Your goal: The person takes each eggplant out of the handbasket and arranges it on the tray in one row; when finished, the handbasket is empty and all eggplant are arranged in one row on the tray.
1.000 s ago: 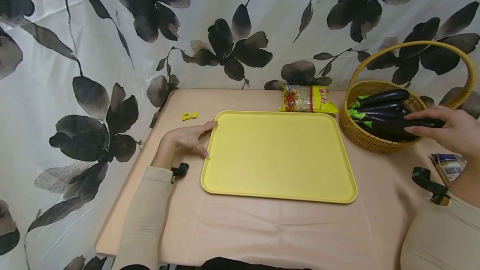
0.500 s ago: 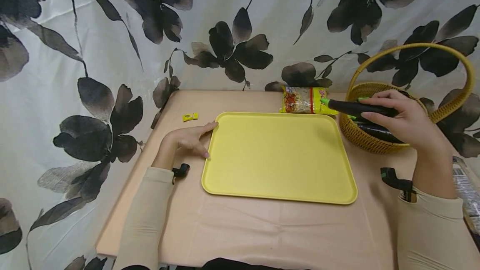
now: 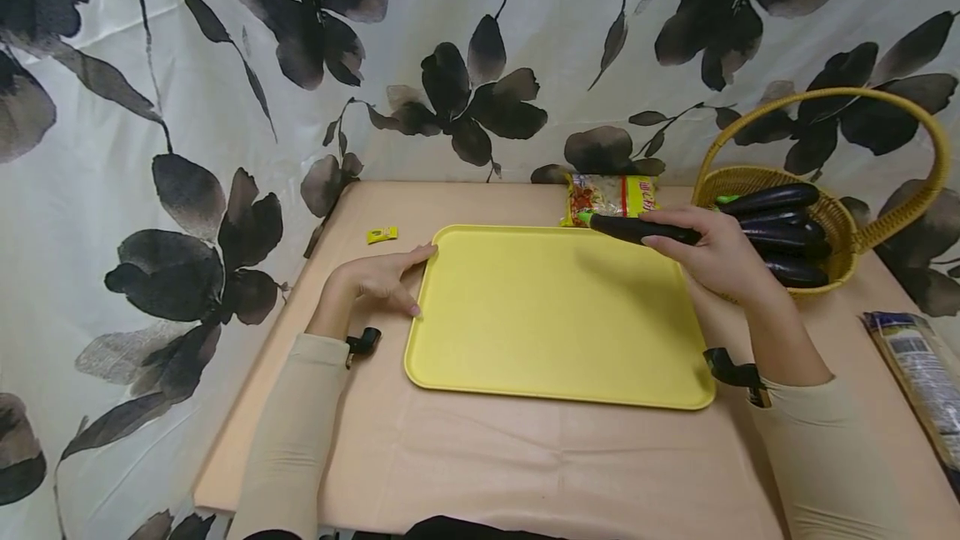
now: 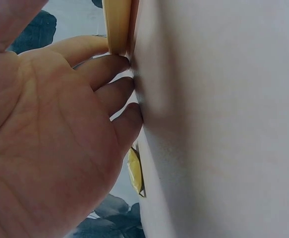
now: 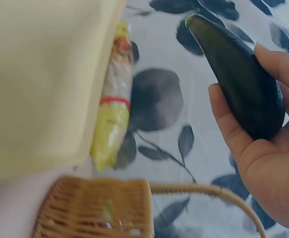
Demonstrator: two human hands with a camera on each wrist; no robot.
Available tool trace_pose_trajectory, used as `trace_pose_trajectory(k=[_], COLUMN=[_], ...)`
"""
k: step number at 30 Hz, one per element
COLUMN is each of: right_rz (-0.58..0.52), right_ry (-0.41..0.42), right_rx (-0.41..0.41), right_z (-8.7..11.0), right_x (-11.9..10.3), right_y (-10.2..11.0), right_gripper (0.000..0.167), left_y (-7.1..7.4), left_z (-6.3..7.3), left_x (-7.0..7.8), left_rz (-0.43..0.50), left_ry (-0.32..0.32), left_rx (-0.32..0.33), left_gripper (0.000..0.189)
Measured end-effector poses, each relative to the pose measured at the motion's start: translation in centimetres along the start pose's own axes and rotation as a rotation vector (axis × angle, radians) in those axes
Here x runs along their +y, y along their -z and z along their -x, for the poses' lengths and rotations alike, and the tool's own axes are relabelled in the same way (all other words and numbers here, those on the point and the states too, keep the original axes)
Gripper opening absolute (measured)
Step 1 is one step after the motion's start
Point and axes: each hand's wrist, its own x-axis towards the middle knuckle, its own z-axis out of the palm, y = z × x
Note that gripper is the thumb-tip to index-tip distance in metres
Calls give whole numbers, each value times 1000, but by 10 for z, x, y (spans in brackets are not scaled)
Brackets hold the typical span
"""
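My right hand [image 3: 723,257] grips a dark eggplant [image 3: 626,228] by its thick end, its green stem pointing left, above the back right part of the yellow tray [image 3: 555,315]. In the right wrist view the eggplant [image 5: 243,77] lies between thumb and fingers, raised off everything. My left hand [image 3: 375,280] rests at the tray's left rim, fingers fairly straight, thumb and fingertips touching the edge. In the left wrist view the palm of that hand [image 4: 50,134] shows, with fingertips at the table surface and the rim. Several more eggplants [image 3: 787,236] lie in the wicker basket [image 3: 843,248] at right.
Behind the tray lies a yellow and red food packet [image 3: 600,192]. A small yellow sachet [image 3: 382,234] sits at the back left. Another printed packet [image 3: 911,357] rests at the right edge. The basket's tall handle [image 3: 941,148] arches up before the floral curtain [image 3: 480,98].
My right hand has lifted one eggplant out of the basket and carried it left, over the tray's back right part. The left hand has stayed at the tray's rim.
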Motion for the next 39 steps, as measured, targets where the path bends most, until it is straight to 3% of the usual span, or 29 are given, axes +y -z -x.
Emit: trace_pose_trajectory(k=[7, 13, 20, 27, 39], right_rz=[19, 52, 38, 130, 284], right_ry=[25, 117, 147, 255, 250], right_rx=[-109, -188, -263, -343, -578], right_z=[-11, -20, -30, -44, -57], right_x=[-1, -6, -17, -27, -35], right_y=[-30, -54, -77, -98, -117], right_gripper=[35, 35, 35, 36, 47], left_y=[0, -2, -2, 0, -2], left_z=[-2, -1, -1, -3, -2], left_x=[-1, -2, -2, 0, -1], left_rz=[35, 25, 1, 12, 6], left_ry=[1, -7, -1, 11, -2], left_rx=[9, 3, 12, 9, 10], left_gripper=[134, 132, 132, 134, 133])
